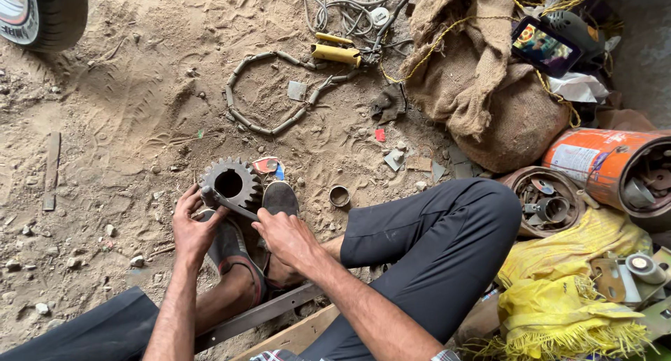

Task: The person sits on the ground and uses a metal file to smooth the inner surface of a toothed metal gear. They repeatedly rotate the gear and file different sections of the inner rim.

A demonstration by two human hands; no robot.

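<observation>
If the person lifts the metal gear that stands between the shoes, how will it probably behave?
The gear looks like thick solid metal, so it is probably heavy for its size and stiff. It stands on its toothed edge in loose sand, braced by the left hand and shoes, so it may tip or roll if released.

Toothed steel gear (pixel 231 183) upright, tool (pixel 229 204) across

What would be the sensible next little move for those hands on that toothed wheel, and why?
Probably a short turn or press of the metal tool. Its end sits at the rim of the gear, beside the centre hole; the right hand grips its handle, and the left hand steadies the gear, which is braced on the sandy ground between the shoes. What the tool catches on is too small to tell.
</observation>
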